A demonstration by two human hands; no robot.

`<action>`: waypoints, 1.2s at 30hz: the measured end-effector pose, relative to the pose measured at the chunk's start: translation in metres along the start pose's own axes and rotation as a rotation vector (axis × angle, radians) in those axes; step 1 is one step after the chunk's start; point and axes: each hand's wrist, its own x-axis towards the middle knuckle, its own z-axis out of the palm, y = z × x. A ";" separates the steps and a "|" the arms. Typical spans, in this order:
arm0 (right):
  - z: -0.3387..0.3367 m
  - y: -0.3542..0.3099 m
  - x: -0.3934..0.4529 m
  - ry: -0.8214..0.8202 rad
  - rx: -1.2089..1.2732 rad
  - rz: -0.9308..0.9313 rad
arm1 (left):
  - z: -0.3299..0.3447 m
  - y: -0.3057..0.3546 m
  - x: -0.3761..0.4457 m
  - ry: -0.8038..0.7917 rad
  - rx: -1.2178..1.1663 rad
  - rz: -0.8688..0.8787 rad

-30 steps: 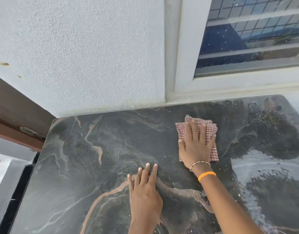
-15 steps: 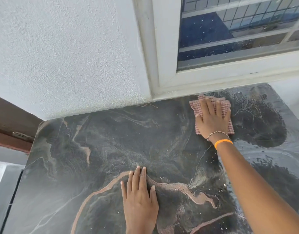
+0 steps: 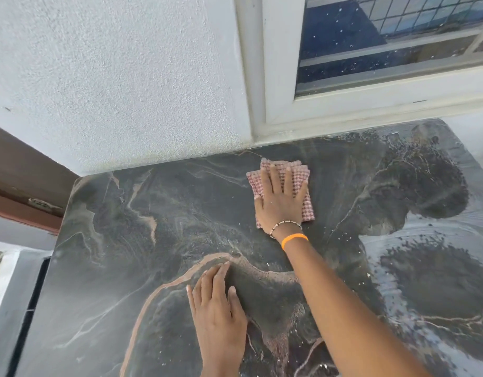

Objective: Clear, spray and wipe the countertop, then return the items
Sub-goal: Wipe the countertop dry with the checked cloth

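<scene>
We find no readable brand, label or writing anywhere in this view. The countertop (image 3: pixel 142 240) is a polished dark stone slab with a rounded far-left corner, crossed by pale grey veins and 1 broad salmon-pink vein that curves through its near half. Fine white specks dot the stone, and to the right of the cloth the surface shows glossy wet streaks that reflect light.

The cloth (image 3: pixel 307 205), a folded pink-and-white checked rag with a waffle-like weave, lies flat on the countertop near its back edge, just in front of the window frame (image 3: pixel 278 77). The right hand (image 3: pixel 281 205) presses down on the cloth, palm flat and fingers straight and slightly spread, gripping nothing. On its wrist we see 1 beaded bracelet (image 3: pixel 285 225) and 1 orange band (image 3: pixel 294 238).

The left hand (image 3: pixel 219 311) rests flat on bare stone nearer to us than the cloth and well apart from it, fingers straight and close together, holding nothing.

Behind the countertop, left of the window frame, rises a white rough-textured plaster wall (image 3: pixel 112 77). The frame is painted white; the glass (image 3: pixel 371 42) shows a blue surface and a grid of bars. A brown wooden door frame (image 3: pixel 19 183) stands left of the countertop.
</scene>
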 end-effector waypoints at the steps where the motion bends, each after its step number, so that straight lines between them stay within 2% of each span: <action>1: 0.005 -0.022 -0.001 -0.018 0.006 -0.065 | -0.003 -0.003 -0.003 0.024 -0.013 -0.028; 5: 0.032 -0.091 -0.045 -0.111 0.018 -0.420 | -0.011 -0.016 -0.013 0.080 -0.051 -0.124; 7: 0.042 -0.101 -0.079 -0.148 0.010 -0.594 | -0.017 -0.020 -0.022 0.097 -0.066 -0.158; 9: 0.044 -0.088 -0.100 -0.142 -0.011 -0.667 | -0.020 -0.021 -0.032 0.099 -0.078 -0.171; 13: 0.030 -0.027 -0.097 -0.068 -0.060 -0.570 | -0.018 -0.020 -0.052 -0.001 -0.018 -0.081; 20: -0.012 0.108 -0.080 0.012 -0.099 -0.001 | -0.015 -0.027 -0.072 -0.176 0.047 -0.038; 22: -0.017 0.127 -0.093 0.027 -0.080 0.140 | -0.019 -0.030 -0.074 -0.199 0.036 -0.034; 25: -0.013 0.113 -0.116 0.017 -0.039 0.271 | -0.030 -0.036 -0.081 -0.164 -0.083 -0.013; 27: -0.005 0.084 -0.129 0.007 -0.029 0.255 | -0.041 -0.043 -0.087 -0.121 -0.192 -0.021; 29: 0.005 0.046 -0.137 -0.012 -0.028 0.162 | -0.050 -0.051 -0.093 -0.085 -0.243 -0.065; 33: 0.030 -0.042 -0.149 -0.070 -0.024 -0.075 | -0.062 -0.071 -0.102 -0.026 -0.277 -0.132; 36: 0.044 -0.093 -0.167 -0.154 -0.042 -0.319 | -0.074 -0.080 -0.109 0.087 -0.243 -0.129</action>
